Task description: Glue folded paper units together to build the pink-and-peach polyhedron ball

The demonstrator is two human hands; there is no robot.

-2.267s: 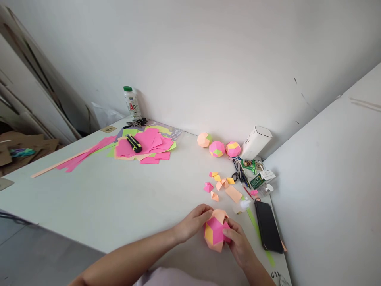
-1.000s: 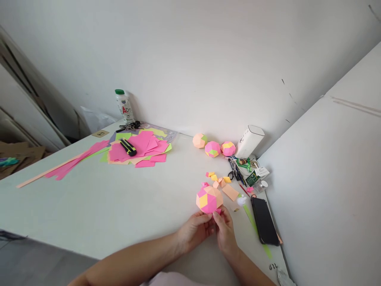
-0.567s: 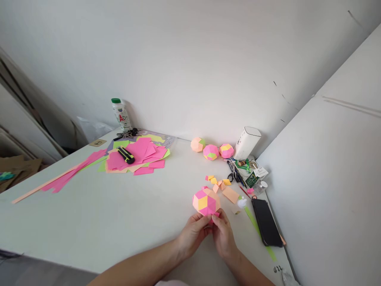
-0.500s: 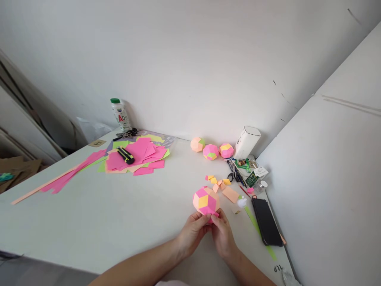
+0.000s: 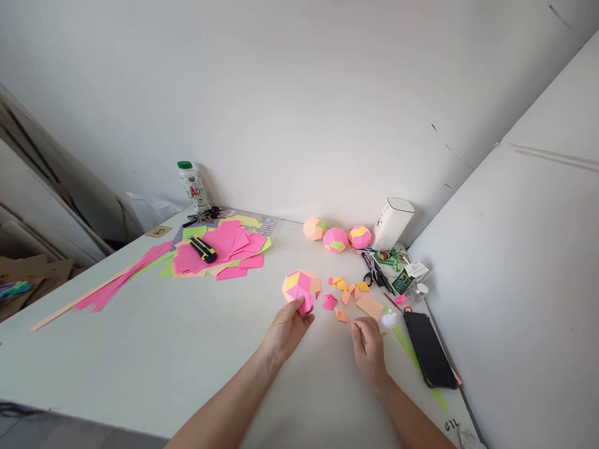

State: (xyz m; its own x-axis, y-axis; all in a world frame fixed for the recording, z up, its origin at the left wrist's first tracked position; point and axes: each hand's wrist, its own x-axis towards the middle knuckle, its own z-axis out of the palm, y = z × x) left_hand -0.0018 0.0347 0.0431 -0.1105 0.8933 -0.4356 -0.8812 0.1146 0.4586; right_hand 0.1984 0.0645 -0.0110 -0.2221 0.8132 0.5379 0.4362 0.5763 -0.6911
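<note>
My left hand [image 5: 291,324] grips a faceted paper ball [image 5: 296,284] of pink, yellow and peach pieces by its near side, thumb on a pink face. The ball is held just above the table, tilted to the left. My right hand [image 5: 369,350] is apart from it, its fingers curled closed; whatever they hold, if anything, is hidden. Just beyond those fingers lies a small folded orange paper piece [image 5: 341,315], with a folded pink piece [image 5: 330,302] behind it. More small yellow and orange folded pieces [image 5: 352,288] lie close by, beside a flat peach paper strip [image 5: 369,305].
Three finished-looking paper balls [image 5: 336,239] stand by the wall beside a white box [image 5: 393,223]. Scissors [image 5: 374,271], pens and a jar [image 5: 418,291] crowd the right, above a black phone [image 5: 429,349]. Coloured paper sheets [image 5: 224,246] with a cutter [image 5: 203,249] and a bottle [image 5: 193,187] are left.
My hands have parted. The left has carried the paper ball left and turned it; the right has moved right, away from it. Pink and orange folded pieces now show on the table between them.
</note>
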